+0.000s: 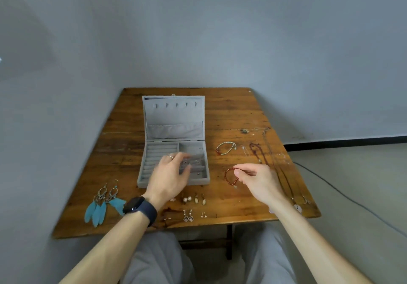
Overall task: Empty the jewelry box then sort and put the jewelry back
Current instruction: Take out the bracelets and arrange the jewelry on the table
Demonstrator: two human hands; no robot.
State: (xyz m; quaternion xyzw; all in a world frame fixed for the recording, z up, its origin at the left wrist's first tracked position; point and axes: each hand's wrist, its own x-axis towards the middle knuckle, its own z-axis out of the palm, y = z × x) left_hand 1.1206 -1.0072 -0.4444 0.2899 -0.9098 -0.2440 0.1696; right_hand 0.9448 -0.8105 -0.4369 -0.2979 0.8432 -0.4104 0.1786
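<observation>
The box (154,151) is set open left of centre on the table (231,111), lid raised at 12 o'clock. Its right compartments are covered by the left hand (169,176), whose fingers are blurred, so their grip cannot be told. At 3 o'clock a red bracelet (225,176) is pinched by the right hand (257,179). Earrings (196,200) are laid at 6 o'clock, and necklaces (252,146) farther out at 3.

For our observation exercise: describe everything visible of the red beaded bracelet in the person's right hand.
The red beaded bracelet is a loop of small, round, dark red beads with a pale piece at its lower end. The right hand pinches its top; the loop hangs over the wooden table, right of the grey jewelry box. Table contact is unclear.
</observation>
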